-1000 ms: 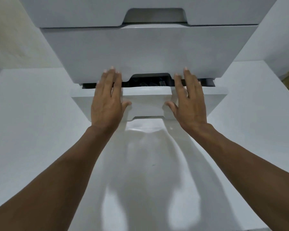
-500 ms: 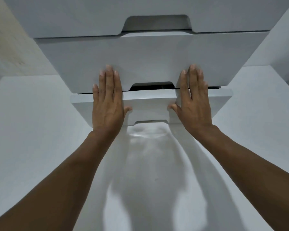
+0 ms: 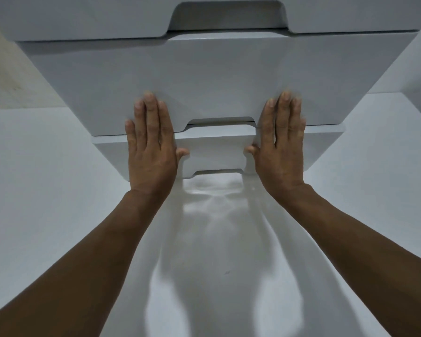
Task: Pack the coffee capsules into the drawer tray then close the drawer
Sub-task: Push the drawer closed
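The lowest white drawer of a white drawer unit sits pushed in under the drawer above, with only a thin seam between them. My left hand lies flat on its front at the left of the handle notch. My right hand lies flat at the right of the notch. Both hands have straight fingers that reach up onto the middle drawer front. The coffee capsules and the tray are hidden inside.
A top drawer with its own handle notch sits above. The white glossy floor runs toward me and reflects my arms. White walls stand at both sides, and a beige wall shows at the far left.
The lowest drawer has slid in. The dark gap that showed capsules a second ago has closed, and both hands have moved forward with the drawer front.
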Demonstrator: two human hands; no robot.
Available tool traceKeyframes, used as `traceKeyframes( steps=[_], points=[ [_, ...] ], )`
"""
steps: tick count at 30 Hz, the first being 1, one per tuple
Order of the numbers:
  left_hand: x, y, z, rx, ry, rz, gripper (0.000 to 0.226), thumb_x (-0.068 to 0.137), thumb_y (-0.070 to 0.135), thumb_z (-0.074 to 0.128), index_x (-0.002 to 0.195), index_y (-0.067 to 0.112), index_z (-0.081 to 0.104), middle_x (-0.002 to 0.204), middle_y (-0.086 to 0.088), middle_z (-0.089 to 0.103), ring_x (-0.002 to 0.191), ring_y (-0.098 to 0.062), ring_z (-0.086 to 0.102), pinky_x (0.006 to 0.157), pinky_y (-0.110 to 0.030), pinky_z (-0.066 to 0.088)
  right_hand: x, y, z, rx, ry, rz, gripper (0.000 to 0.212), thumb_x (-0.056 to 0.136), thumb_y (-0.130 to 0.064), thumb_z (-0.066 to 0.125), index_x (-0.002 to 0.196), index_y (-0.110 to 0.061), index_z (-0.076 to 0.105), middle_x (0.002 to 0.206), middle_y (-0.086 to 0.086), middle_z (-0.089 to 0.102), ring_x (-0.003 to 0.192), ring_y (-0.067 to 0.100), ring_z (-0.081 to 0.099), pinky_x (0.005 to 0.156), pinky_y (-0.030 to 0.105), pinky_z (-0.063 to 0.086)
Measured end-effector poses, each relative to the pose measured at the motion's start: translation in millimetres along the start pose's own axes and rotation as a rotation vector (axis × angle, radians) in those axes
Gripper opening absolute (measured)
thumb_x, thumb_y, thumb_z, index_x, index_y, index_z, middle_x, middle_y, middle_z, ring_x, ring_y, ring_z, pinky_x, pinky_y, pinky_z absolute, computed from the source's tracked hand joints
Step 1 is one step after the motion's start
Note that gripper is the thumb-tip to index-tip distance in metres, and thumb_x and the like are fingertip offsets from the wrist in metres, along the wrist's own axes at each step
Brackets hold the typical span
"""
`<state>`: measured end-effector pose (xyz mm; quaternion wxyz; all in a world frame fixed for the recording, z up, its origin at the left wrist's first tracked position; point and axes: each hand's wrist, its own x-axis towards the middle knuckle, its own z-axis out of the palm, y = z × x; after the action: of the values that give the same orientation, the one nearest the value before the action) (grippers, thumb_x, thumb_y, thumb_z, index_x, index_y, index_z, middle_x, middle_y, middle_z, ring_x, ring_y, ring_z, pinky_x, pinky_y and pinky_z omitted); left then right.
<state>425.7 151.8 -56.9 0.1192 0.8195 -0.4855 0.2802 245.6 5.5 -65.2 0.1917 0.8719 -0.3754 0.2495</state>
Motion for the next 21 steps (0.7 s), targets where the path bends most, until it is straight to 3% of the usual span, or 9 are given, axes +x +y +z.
traceKeyframes(
  steps=[5,10,14,17,19,21],
  points=[
    [0,-1,2,0.015,0.014,0.007,0.099,0.081,0.05,0.063,0.145,-0.006,0.011,0.151,-0.031,0.021,0.14,-0.046,0.02,0.114,-0.055,0.016,0,1,5,-0.062,0.061,-0.011,0.102,0.081,-0.053,0.065,0.148,0.002,0.013,0.152,0.028,0.026,0.14,0.045,0.026,0.113,0.055,0.026],
    [1,0,2,0.014,0.027,0.008,0.101,0.079,0.048,0.066,0.144,-0.006,0.012,0.15,-0.031,0.022,0.139,-0.046,0.02,0.114,-0.056,0.016,-2,4,9,-0.055,0.082,-0.028,0.105,0.082,-0.053,0.064,0.147,-0.002,-0.001,0.152,0.027,0.027,0.14,0.045,0.026,0.114,0.055,0.025],
    [-1,2,-1,-0.037,0.072,0.001,0.104,0.075,0.043,0.072,0.144,-0.004,0.011,0.15,-0.03,0.021,0.14,-0.044,0.02,0.114,-0.055,0.016,-3,4,4,-0.013,0.067,-0.023,0.103,0.078,-0.048,0.07,0.15,0.0,0.014,0.153,0.026,0.026,0.141,0.044,0.025,0.113,0.056,0.026],
    [-4,1,-2,-0.074,0.107,-0.007,0.1,0.077,0.039,0.072,0.145,-0.003,0.011,0.152,-0.027,0.02,0.141,-0.041,0.017,0.116,-0.052,0.015,-5,5,0,0.116,0.108,-0.032,0.081,0.085,-0.025,0.065,0.148,-0.001,0.02,0.153,0.025,0.024,0.142,0.043,0.021,0.113,0.057,0.027],
    [-5,-1,-2,-0.074,0.137,-0.004,0.089,0.085,0.035,0.066,0.146,-0.002,0.014,0.152,-0.026,0.021,0.142,-0.037,0.015,0.117,-0.051,0.015,-6,11,-2,0.194,0.214,-0.049,0.064,0.089,0.005,0.053,0.146,-0.003,0.025,0.152,0.024,0.029,0.142,0.041,0.024,0.11,0.057,0.032],
    [-5,-4,0,-0.074,0.159,-0.006,0.079,0.09,0.03,0.061,0.147,-0.002,0.016,0.153,-0.025,0.022,0.143,-0.033,0.014,0.117,-0.052,0.016,-6,17,-4,0.212,0.283,-0.071,0.059,0.09,0.018,0.035,0.145,-0.004,0.033,0.15,0.021,0.035,0.14,0.039,0.029,0.107,0.055,0.037]
  ],
)
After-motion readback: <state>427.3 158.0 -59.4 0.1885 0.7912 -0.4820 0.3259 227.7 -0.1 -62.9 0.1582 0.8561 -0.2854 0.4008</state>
